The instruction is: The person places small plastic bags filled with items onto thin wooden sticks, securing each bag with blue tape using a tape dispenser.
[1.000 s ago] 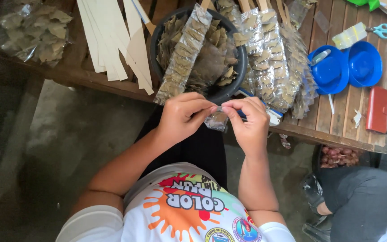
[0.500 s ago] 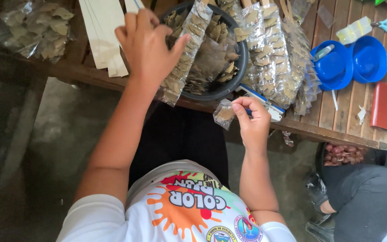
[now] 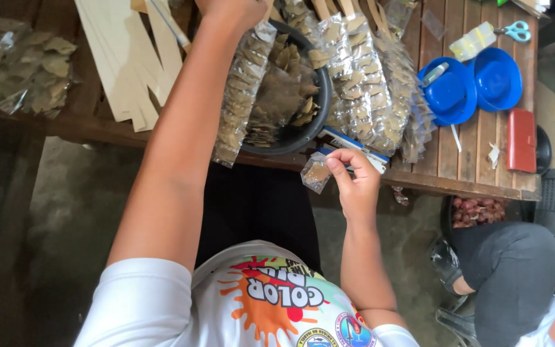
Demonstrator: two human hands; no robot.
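at the far left of the wooden table (image 3: 78,119) lies a clear bag of dried leaves (image 3: 24,64), and just beside it to the right a fan of pale flat wooden strips (image 3: 126,61) spreads over the boards. next comes the left hand (image 3: 229,9), stretched up over the table at the top edge of the view; only its heel and wrist show, so how far it is open and whether it holds anything cannot be told. under that wrist hangs a long strip of small leaf packets (image 3: 242,96), draped over the rim of a round black basin (image 3: 319,119) with loose dried leaves inside. right of the basin more packet strips (image 3: 370,83) lie heaped together. below the table edge the right hand (image 3: 354,183) pinches a small clear packet of leaves (image 3: 316,172) between thumb and fingertips, the other fingers curled in, the packet held off the table in front of the person's body. further right sit two blue bowls (image 3: 476,83), touching, with scissors (image 3: 515,30) above them and a red case (image 3: 521,138) just beside the table's right end.
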